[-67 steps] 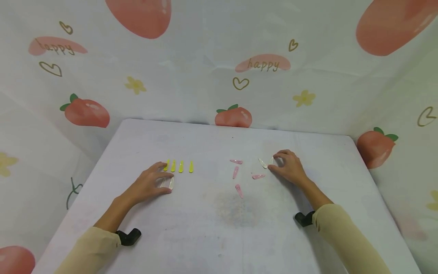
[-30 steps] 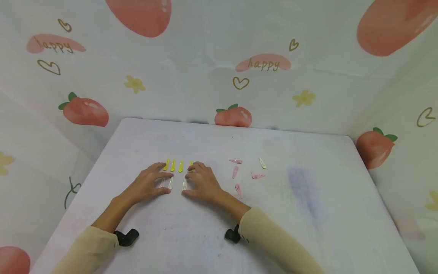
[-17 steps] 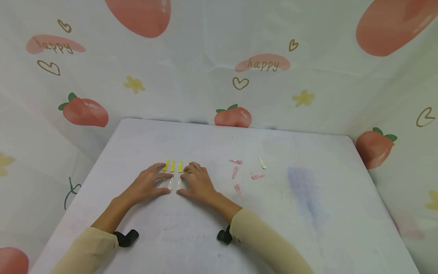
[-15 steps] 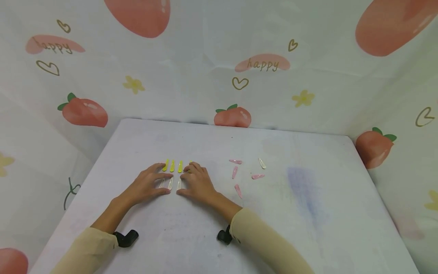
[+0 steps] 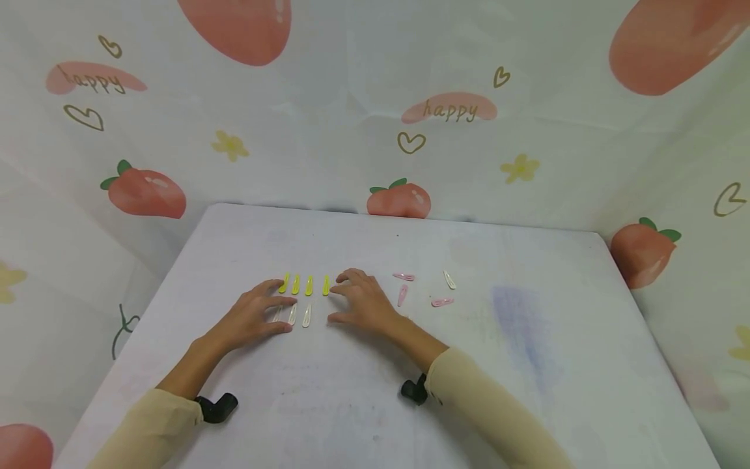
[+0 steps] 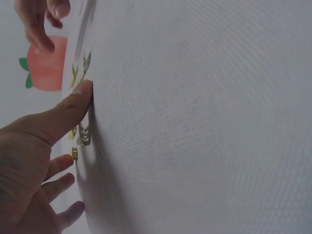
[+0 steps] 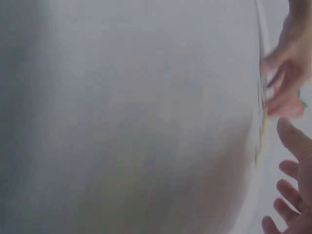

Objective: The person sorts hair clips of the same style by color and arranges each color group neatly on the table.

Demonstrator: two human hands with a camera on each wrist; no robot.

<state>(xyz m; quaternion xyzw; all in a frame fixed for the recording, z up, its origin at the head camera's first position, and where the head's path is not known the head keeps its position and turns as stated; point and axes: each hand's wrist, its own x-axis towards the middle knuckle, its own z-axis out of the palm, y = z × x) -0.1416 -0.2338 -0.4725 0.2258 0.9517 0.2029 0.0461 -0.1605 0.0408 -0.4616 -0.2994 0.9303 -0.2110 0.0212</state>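
Note:
In the head view my left hand [image 5: 254, 316] rests on the table, its thumb and a fingertip at the two ends of a white clip [image 5: 292, 314]; another white clip lies partly under its fingers. Just right of it, a white clip [image 5: 306, 316] lies uncovered. Several yellow clips [image 5: 308, 285] stand in a row above the white ones. My right hand [image 5: 369, 303] is to the right of both rows, fingers spread and holding nothing. In the left wrist view the left thumb [image 6: 73, 105] touches down beside the clips. The right wrist view shows spread right fingers [image 7: 287, 192].
Pink clips [image 5: 402, 295] lie scattered right of the right hand, with one white clip [image 5: 448, 280] beyond them. A fruit-patterned cloth [image 5: 328, 130] hangs behind the white table [image 5: 375, 391]. A bluish stain marks the table at the right.
My right hand brought a white clip from the right to the white row, let go of it and moved back rightward. The lowest pink clip is now hidden by the right arm. My left hand has stayed put.

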